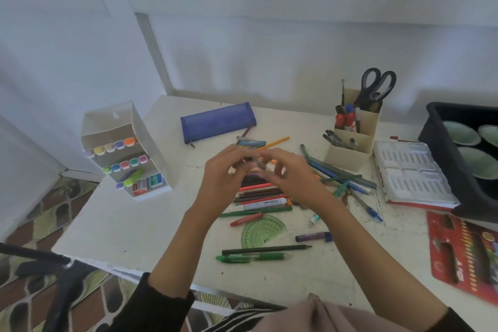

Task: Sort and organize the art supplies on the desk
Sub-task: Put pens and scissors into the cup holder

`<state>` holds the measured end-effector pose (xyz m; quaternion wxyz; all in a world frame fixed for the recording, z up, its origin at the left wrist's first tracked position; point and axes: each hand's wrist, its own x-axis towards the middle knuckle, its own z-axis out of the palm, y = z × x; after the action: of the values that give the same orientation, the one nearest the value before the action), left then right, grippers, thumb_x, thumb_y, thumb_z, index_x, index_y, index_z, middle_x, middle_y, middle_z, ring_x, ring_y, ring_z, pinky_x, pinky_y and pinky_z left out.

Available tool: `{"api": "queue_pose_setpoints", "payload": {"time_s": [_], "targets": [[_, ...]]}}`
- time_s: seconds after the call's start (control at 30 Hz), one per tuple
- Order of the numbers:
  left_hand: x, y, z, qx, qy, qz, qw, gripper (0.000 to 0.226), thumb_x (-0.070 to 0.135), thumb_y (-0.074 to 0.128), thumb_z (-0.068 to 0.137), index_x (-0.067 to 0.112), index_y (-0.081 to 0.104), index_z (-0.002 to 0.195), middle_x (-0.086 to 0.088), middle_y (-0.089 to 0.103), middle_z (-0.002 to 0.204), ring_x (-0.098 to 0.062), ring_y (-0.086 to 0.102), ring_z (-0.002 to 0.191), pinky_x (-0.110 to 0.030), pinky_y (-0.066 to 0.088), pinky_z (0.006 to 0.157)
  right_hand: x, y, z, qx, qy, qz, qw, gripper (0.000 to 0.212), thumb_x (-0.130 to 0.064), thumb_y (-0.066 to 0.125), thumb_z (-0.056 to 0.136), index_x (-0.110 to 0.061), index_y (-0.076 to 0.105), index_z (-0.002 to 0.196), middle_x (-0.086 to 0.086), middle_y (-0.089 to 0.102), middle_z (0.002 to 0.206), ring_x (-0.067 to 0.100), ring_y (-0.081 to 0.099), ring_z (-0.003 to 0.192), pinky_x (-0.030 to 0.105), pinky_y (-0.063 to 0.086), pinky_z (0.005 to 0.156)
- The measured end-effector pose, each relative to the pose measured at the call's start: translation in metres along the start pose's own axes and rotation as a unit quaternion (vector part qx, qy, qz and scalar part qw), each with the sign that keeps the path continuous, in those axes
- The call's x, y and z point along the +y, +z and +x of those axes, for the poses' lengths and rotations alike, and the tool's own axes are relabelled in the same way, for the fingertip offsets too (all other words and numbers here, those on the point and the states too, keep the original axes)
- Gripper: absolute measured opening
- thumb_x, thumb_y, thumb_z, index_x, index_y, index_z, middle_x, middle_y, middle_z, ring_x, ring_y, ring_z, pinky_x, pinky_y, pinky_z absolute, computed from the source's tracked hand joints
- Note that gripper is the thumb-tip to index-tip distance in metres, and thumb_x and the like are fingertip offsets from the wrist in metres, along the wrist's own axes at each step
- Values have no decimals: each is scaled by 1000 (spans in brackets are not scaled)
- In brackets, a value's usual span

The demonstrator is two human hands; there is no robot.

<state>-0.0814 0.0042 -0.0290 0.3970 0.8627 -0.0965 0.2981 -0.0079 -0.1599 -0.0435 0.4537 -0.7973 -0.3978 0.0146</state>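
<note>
Well apart at your left stands the marker rack [126, 153]. Your left hand [225, 172] and right hand [292, 175] meet above the pencil pile [258, 193], and the curled fingers of both pinch one small item [257, 162]. Blur hides what it is. It is probably light, stiff and slim, so hold it mid-shaft. Your hands cover the pile's far part.

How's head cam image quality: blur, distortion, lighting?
Head view: wide-angle distortion skews the desk edges; left hand and right hand are motion-soft, so the small item they pinch is unreadable; head view lighting flat, dim, bluish, no glare.
</note>
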Motion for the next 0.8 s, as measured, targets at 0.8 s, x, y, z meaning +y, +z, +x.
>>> {"api": "queue_pose_setpoints", "payload": {"time_s": [0.8], "targets": [[-66, 54, -39, -172, -88, 82, 978, 21, 0, 64, 85, 19, 72, 91, 17, 59, 111, 3, 47, 106, -14, 38, 93, 68, -151, -19, 318, 162, -95, 929, 17, -15, 42, 99, -3, 53, 105, -1, 56, 80, 3, 55, 64, 22, 49, 68]]}}
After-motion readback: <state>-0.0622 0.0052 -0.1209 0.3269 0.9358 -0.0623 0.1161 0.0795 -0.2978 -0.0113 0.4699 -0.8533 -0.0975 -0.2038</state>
